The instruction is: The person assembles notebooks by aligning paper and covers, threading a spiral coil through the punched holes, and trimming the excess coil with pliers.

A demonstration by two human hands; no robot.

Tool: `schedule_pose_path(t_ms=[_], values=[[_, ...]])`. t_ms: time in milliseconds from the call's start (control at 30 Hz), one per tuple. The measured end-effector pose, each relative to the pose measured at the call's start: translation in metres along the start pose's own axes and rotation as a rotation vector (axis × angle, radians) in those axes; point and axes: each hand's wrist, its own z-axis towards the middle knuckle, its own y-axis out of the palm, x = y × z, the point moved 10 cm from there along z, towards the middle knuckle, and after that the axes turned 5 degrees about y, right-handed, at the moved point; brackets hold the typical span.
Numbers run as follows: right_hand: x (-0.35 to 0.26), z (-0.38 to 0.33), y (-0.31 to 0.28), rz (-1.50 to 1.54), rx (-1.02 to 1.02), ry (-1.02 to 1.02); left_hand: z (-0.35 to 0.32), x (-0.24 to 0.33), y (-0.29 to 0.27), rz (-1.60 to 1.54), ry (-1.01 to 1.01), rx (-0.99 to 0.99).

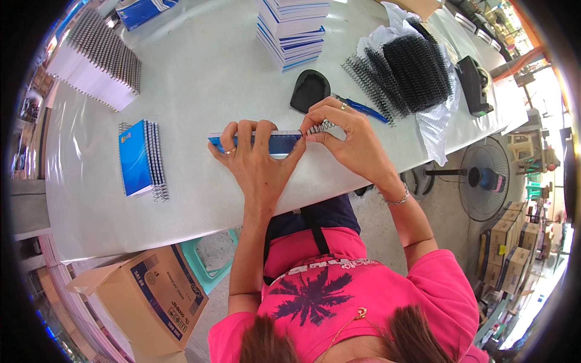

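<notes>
My left hand (257, 160) grips a small blue notebook (281, 144) on edge above the table, its fingers over the white page edge. A black wire spiral coil (321, 127) sits at the notebook's right end, pinched between the thumb and fingers of my right hand (339, 130). Most of the coil's near end is hidden by the fingertips. Just beyond my right hand lie a black pad or pouch (310, 91) and blue-handled pliers (366, 111). To the left, several blue notebooks (136, 158) with spiral coils lie in a small pile.
A heap of black spiral coils (417, 72) rests on white plastic at the right. Notebook stacks stand at the back (293, 33) and far left (100, 60). A black tape dispenser (475, 88) is near the right edge. Below are a cardboard box (151, 296) and a fan (484, 178).
</notes>
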Motion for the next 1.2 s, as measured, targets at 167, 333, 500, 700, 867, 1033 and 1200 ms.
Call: schedule_pose_path(t_ms=[167, 333, 500, 700, 867, 1033, 1200], values=[[0.000, -0.003, 0.005, -0.101, 0.004, 0.027, 0.002, 0.001, 0.001, 0.046, -0.008, -0.059], [0.003, -0.001, 0.008, -0.197, 0.040, 0.012, 0.002, -0.002, 0.001, 0.019, -0.029, -0.155], [-0.004, 0.002, 0.016, -0.315, 0.018, -0.075, -0.003, -0.005, -0.003, -0.023, -0.052, -0.150], [-0.016, 0.002, 0.017, -0.337, 0.091, -0.114, -0.011, -0.026, -0.025, -0.248, -0.226, 0.115], [-0.009, 0.003, 0.026, -0.354, -0.029, -0.133, -0.016, -0.036, -0.021, -0.326, -0.269, 0.101], [0.020, 0.023, 0.005, -0.406, -0.116, -0.102, -0.017, -0.042, -0.008, -0.425, -0.259, -0.021], [0.068, 0.053, -0.003, -0.542, -0.220, 0.025, -0.008, -0.046, -0.013, -0.439, -0.189, -0.111]])
